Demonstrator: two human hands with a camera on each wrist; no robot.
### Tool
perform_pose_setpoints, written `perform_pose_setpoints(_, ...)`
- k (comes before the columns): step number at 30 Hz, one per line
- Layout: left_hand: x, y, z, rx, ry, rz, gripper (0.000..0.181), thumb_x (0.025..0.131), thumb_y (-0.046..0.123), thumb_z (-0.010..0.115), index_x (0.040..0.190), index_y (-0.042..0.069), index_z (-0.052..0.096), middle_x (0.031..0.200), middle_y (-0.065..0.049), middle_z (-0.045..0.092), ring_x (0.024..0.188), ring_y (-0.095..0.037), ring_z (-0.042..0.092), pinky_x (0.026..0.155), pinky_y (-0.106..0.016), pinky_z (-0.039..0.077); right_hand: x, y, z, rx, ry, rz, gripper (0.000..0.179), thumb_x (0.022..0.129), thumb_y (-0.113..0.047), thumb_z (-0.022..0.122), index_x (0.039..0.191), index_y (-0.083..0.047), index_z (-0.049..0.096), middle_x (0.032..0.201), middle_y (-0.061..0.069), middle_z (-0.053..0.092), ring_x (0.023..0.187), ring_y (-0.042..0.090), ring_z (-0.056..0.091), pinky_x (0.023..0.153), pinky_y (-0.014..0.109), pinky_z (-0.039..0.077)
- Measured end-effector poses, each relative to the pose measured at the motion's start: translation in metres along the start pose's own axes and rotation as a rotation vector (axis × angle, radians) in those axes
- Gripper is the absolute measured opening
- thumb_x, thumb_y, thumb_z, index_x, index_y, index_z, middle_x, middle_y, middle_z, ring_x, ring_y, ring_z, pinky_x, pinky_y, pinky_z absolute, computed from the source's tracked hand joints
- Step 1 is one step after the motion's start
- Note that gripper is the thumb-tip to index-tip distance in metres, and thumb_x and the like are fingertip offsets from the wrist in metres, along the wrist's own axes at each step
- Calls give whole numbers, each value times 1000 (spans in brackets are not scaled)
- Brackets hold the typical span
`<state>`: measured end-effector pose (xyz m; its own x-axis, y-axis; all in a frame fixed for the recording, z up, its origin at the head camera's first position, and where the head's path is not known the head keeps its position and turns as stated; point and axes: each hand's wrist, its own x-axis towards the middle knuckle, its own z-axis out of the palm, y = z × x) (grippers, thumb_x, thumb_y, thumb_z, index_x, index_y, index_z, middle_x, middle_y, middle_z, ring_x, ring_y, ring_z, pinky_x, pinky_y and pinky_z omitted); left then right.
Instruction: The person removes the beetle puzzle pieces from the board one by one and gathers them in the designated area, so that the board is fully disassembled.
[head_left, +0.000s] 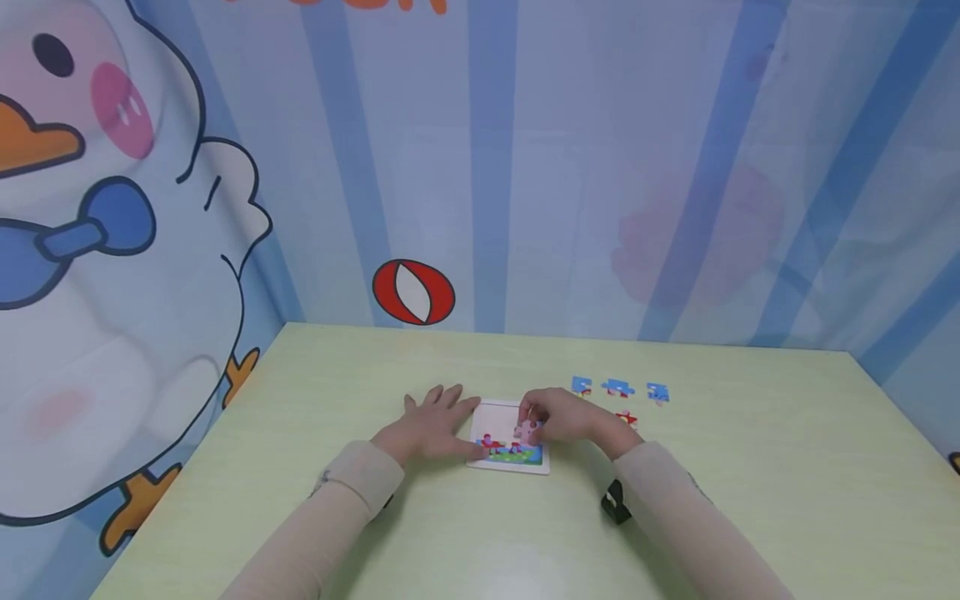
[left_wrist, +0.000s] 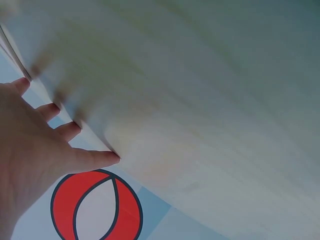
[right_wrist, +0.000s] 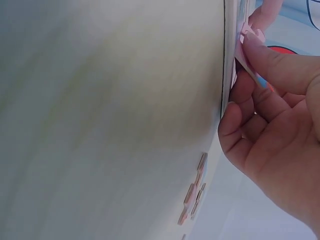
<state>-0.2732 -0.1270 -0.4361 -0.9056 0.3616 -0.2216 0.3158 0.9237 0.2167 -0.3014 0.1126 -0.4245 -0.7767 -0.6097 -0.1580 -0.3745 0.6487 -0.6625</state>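
A small white puzzle tray (head_left: 497, 412) lies on the table, its bottom rows filled with joined green, blue and red jigsaw pieces (head_left: 513, 452). My right hand (head_left: 566, 415) pinches a pink jigsaw piece (head_left: 527, 432) between thumb and fingers over the right half of the tray. In the right wrist view that piece (right_wrist: 246, 55) is tilted against the tray, partly hidden by the fingers. With fingers spread, my left hand (head_left: 431, 429) rests at the tray's left side, its thumb on the lower left corner. The left wrist view shows this hand (left_wrist: 37, 132) flat on the tabletop.
Several loose jigsaw pieces (head_left: 618, 387) lie on the pale table (head_left: 750, 467) to the tray's right, one red piece (head_left: 627, 417) partly behind my right wrist. A cartoon-printed curtain (head_left: 555, 208) stands behind the table's far edge.
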Motion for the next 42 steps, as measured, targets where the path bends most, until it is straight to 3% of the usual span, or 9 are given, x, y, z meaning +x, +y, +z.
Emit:
perform_pose_setpoints(15,0,-2,0,-22,7,12,86,81,66,58,152,24,31,160,-11,19,145,-41,12,104,-76,10,-2,1,-3,-2,14,-14,17,84,2,67,92,-11,59,79,1,54,77,16,49,70,29,40)
perform_pose_setpoints(26,1,-4,3,-10,5,22,87,81,67,56,152,24,30,160,-11,19,146,-41,11,104,-76,9,-7,4,-7,69,54,-7,13,86,-5,69,94,-10,61,86,0,59,81,18,51,71,29,44)
perform_pose_setpoints(32,0,-2,0,-18,-15,8,87,82,67,56,153,25,29,161,-10,17,146,-40,10,105,-75,9,-19,12,-20,19,85,-42,14,86,-2,67,97,-9,61,83,1,58,78,17,50,70,29,44)
perform_pose_setpoints(37,-1,1,-3,-30,-37,-8,86,82,65,58,153,25,29,161,-10,17,146,-40,10,106,-74,8,-33,23,-33,81,83,4,14,89,-4,65,102,-7,60,79,3,58,69,20,53,62,30,45)
perform_pose_setpoints(42,-1,3,-5,-21,-47,-16,86,82,65,58,153,25,29,161,-10,17,146,-40,10,106,-74,9,-50,37,-49,105,93,-11,16,91,-5,63,106,-3,59,79,7,61,67,23,54,59,33,45)
